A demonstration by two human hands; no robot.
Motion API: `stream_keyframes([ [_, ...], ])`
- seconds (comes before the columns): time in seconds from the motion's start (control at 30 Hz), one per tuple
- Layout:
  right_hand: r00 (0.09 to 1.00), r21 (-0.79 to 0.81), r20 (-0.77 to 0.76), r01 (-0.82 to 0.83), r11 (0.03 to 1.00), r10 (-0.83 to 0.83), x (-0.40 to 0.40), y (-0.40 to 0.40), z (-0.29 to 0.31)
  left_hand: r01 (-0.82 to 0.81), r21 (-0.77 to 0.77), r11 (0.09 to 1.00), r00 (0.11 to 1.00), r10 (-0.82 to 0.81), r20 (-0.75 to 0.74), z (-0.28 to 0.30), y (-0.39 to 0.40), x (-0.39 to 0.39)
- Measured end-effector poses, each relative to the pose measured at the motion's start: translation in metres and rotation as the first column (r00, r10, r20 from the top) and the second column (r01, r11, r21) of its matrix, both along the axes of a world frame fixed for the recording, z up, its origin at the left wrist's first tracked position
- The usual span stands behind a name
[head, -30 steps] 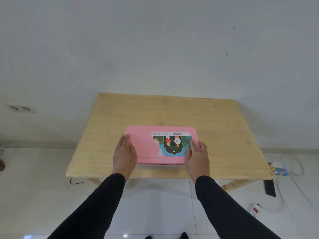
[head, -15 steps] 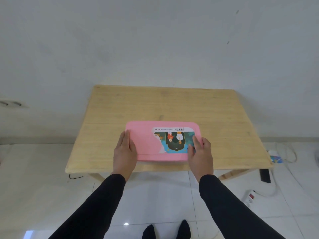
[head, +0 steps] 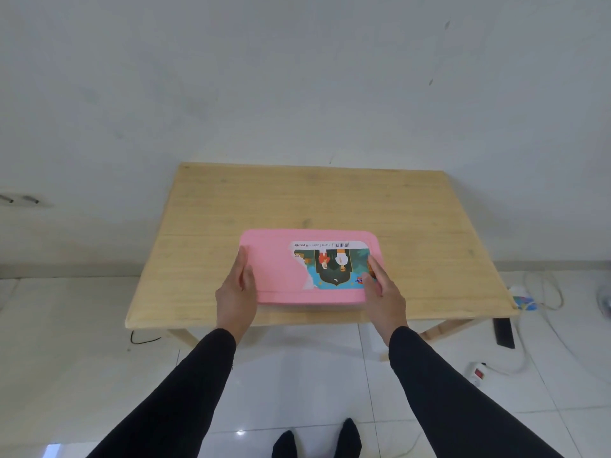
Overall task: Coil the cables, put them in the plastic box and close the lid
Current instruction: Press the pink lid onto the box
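A pink plastic box (head: 281, 269) lies on the wooden table (head: 314, 200) near its front edge, with its lid down and a colourful sticker (head: 334, 266) on the right half. My left hand (head: 236, 292) lies flat at the lid's left edge, fingers stretched forward. My right hand (head: 383, 292) rests flat on the lid's right end, partly over the sticker. Neither hand curls around anything. No cables show on the table; the inside of the box is hidden.
The table stands against a white wall on a white tiled floor. At the right on the floor lie a white power strip (head: 477, 373), a black flat object (head: 504, 332) and white cords. A thin black wire (head: 142, 338) lies under the table's left corner.
Both hands stay flat on the pink lid; they have slid slightly along its ends. The view has tilted down, so my feet now show.
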State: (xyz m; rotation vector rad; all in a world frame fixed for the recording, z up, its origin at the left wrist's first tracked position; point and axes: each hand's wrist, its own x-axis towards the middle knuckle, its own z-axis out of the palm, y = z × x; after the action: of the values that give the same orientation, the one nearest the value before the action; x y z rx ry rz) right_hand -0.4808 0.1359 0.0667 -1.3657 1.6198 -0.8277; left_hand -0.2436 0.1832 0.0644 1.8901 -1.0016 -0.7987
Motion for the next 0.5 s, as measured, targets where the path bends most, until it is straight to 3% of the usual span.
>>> stream_keyframes([
  [0.23,0.999,-0.015,0.016,0.031,0.999,-0.031,0.008,-0.027,0.006,-0.065,-0.017,0.998,0.998,0.064,-0.022,0.009,-0.025,0.000],
  [0.5,0.999,-0.079,0.034,0.014,0.997,-0.011,0.018,-0.126,0.029,-0.086,-0.074,0.994,0.996,0.085,-0.009,0.028,-0.118,0.011],
])
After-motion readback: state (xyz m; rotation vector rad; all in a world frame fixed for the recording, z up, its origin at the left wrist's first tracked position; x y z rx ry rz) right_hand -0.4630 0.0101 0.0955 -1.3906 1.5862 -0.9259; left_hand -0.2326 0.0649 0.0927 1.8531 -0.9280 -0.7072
